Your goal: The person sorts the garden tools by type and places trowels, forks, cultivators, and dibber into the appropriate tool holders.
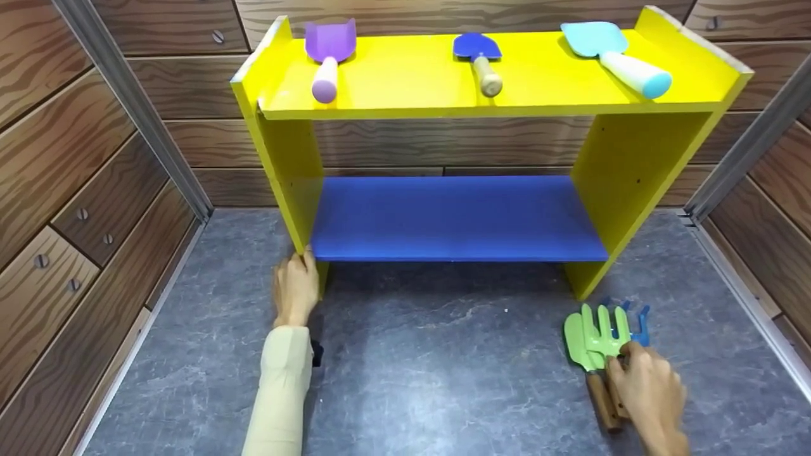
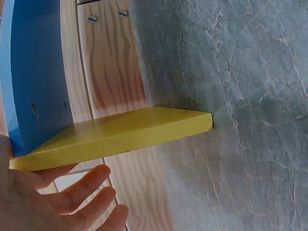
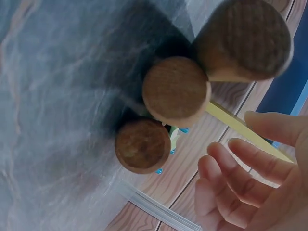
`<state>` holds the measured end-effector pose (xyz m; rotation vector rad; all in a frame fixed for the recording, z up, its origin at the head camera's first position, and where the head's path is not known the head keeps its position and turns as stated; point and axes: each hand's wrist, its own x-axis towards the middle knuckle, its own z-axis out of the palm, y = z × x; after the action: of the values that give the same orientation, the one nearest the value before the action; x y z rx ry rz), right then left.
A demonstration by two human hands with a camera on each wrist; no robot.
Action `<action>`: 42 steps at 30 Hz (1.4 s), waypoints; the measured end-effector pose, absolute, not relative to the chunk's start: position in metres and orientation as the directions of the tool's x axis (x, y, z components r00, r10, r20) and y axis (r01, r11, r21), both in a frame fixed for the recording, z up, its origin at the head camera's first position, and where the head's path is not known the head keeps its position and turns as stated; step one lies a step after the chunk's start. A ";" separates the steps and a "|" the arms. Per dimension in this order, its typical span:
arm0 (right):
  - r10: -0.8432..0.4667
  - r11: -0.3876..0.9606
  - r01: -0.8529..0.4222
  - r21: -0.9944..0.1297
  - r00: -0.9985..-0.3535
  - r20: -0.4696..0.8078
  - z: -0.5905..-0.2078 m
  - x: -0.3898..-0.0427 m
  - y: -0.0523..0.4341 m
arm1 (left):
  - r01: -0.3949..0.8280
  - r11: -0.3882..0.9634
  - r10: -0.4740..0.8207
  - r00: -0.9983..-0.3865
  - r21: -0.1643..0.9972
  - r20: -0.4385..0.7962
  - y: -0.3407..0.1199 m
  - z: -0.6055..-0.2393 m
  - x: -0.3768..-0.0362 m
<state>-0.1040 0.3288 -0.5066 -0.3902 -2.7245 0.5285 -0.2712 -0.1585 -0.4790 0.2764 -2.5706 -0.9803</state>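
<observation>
My left hand (image 1: 296, 285) rests with straight fingers against the front edge of the left side panel (image 1: 288, 177) of a yellow shelf unit, near its foot. In the left wrist view the relaxed fingers (image 2: 79, 192) lie beside that yellow panel (image 2: 120, 134), next to the blue lower board (image 2: 33, 72). My right hand (image 1: 646, 389) lies over the wooden handles of a green trowel (image 1: 578, 339), a green rake (image 1: 607, 332) and a blue rake (image 1: 640, 323) on the floor. The right wrist view shows three round handle ends (image 3: 175, 91) with loosely extended fingers (image 3: 236, 168) beside them, gripping none.
On the yellow top shelf (image 1: 412, 82) lie a purple scoop (image 1: 328, 54), a blue trowel (image 1: 479, 60) and a light-blue trowel (image 1: 618, 54). The blue lower board (image 1: 456, 218) is bare. Wood-patterned walls (image 1: 76, 177) enclose the grey stone-look floor (image 1: 443, 367) on three sides.
</observation>
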 end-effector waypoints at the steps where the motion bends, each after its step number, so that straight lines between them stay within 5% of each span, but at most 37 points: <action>1: 0.327 0.892 0.206 -0.402 -0.908 0.261 -0.507 -0.104 0.329 | -0.052 0.738 -0.308 -0.913 0.672 0.268 -0.158 -0.479 -0.271; 27: 0.304 0.915 0.244 -0.321 -0.940 0.155 -0.520 -0.098 0.327 | -0.066 0.732 -0.310 -0.919 0.678 0.245 -0.157 -0.478 -0.272; 42: 0.334 0.877 0.355 -0.324 -0.935 -0.120 -0.516 -0.107 0.333 | -0.065 0.731 -0.313 -0.917 0.680 0.248 -0.158 -0.479 -0.272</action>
<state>-0.1066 0.3330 -0.5162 -0.5698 -3.1016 0.5539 -0.2720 -0.1583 -0.4792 0.2934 -2.5870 -0.9972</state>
